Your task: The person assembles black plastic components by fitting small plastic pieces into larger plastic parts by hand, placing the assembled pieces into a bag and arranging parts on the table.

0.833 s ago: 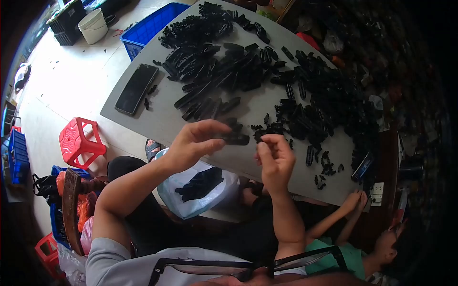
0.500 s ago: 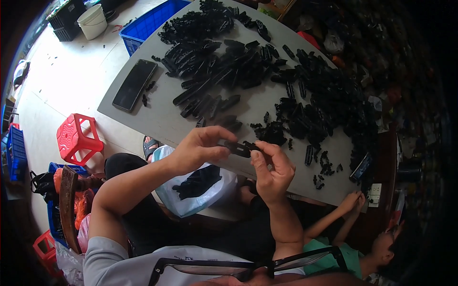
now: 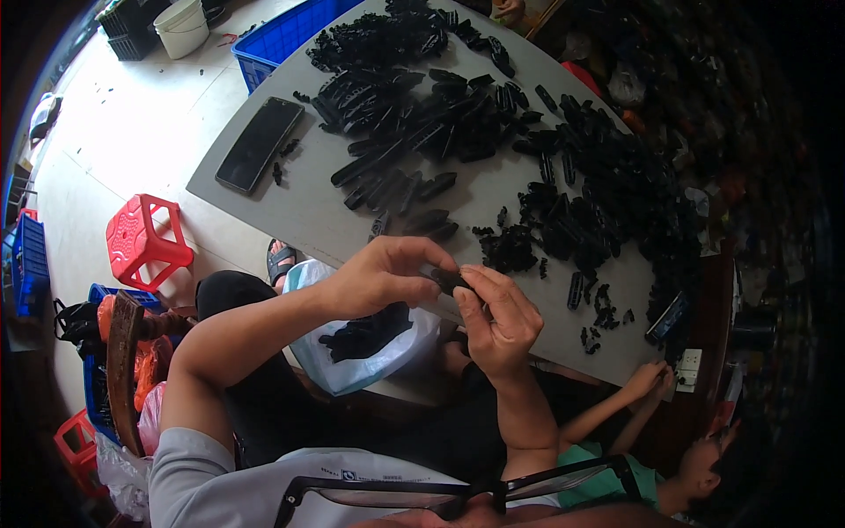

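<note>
Over the table's near edge, my left hand [image 3: 385,278] and my right hand [image 3: 503,322] meet at one small black plastic part [image 3: 446,280]. Thumb and fingers of each hand pinch an end of it, covering most of its shape. Beyond them, long narrow black plastic parts [image 3: 422,128] lie heaped on the pale table [image 3: 268,220]. Small black crumbly pieces [image 3: 510,251] form a little pile to the right of my fingers. Below my hands, an open white bag [image 3: 414,352] has black parts [image 3: 370,334] inside.
A dark phone [image 3: 260,145] rests at the table's left. Another person's hands [image 3: 650,380] are at the right near corner, beside a second phone [image 3: 667,319] and a white socket block [image 3: 689,370]. A red stool [image 3: 145,242] and blue crate [image 3: 264,48] stand on the floor.
My hands have drawn closer together around the black part, which now shows less between the fingers. The whole view has shifted slightly.
</note>
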Action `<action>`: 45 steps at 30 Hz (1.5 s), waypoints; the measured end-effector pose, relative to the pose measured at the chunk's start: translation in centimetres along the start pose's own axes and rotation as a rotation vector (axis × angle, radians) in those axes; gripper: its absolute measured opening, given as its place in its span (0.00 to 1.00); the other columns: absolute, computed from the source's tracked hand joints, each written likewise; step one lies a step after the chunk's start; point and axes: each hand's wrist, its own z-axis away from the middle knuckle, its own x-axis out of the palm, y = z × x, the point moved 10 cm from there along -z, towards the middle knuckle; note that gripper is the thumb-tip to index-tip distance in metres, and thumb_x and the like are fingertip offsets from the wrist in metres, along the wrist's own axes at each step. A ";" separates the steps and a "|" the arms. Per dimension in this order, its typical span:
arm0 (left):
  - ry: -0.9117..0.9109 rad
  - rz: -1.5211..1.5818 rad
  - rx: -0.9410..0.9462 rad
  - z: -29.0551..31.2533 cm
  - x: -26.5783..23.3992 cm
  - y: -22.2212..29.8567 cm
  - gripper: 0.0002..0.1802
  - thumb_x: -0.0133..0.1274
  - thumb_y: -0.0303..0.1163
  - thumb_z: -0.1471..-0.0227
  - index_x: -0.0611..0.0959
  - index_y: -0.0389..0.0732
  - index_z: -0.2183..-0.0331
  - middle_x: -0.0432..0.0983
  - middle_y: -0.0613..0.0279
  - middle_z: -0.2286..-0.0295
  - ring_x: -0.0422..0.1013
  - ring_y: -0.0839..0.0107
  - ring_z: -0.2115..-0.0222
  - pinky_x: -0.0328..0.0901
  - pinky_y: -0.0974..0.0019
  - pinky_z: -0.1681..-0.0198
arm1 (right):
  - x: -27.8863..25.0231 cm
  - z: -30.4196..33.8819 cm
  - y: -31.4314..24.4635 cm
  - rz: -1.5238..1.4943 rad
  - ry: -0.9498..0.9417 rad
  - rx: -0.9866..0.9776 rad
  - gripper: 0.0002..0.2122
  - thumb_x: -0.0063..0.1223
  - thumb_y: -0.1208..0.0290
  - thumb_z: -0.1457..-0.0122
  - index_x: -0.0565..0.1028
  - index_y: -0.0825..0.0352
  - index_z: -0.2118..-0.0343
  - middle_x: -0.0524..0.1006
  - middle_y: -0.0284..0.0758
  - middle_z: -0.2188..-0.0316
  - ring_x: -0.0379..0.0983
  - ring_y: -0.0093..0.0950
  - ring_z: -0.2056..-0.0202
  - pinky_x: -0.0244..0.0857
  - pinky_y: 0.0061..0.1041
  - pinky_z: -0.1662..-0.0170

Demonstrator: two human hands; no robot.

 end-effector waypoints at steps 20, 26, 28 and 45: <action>0.017 -0.089 -0.065 0.8 -0.3 -0.7 0.16 0.62 0.32 0.36 0.80 0.36 0.50 0.81 0.60 0.60 0.78 0.77 0.63 0.75 0.72 0.56 | 5.9 4.7 6.5 -0.608 -0.436 0.827 0.12 0.63 0.69 0.36 0.80 0.70 0.55 0.85 0.43 0.68 0.83 0.29 0.70 0.73 0.29 0.69; 0.083 -0.466 -0.046 1.5 -0.6 0.6 0.15 0.63 0.34 0.37 0.81 0.37 0.53 0.82 0.57 0.64 0.79 0.76 0.64 0.75 0.71 0.60 | 5.9 4.1 5.6 -0.314 -0.538 0.685 0.10 0.64 0.69 0.37 0.79 0.71 0.61 0.81 0.33 0.76 0.76 0.16 0.73 0.69 0.22 0.70; 0.048 -0.755 0.008 1.7 -0.1 1.7 0.16 0.65 0.35 0.38 0.81 0.38 0.54 0.82 0.57 0.65 0.80 0.74 0.66 0.75 0.70 0.62 | 6.6 4.5 5.0 -0.249 -0.673 0.603 0.12 0.67 0.66 0.40 0.80 0.71 0.62 0.83 0.37 0.76 0.80 0.24 0.74 0.72 0.27 0.69; 0.557 -1.771 0.183 2.7 -3.0 5.5 0.15 0.63 0.36 0.43 0.77 0.39 0.60 0.74 0.54 0.69 0.76 0.53 0.72 0.71 0.55 0.68 | 2.2 2.1 9.1 0.704 -0.174 0.345 0.07 0.66 0.65 0.40 0.84 0.60 0.62 0.81 0.33 0.68 0.81 0.38 0.70 0.73 0.40 0.68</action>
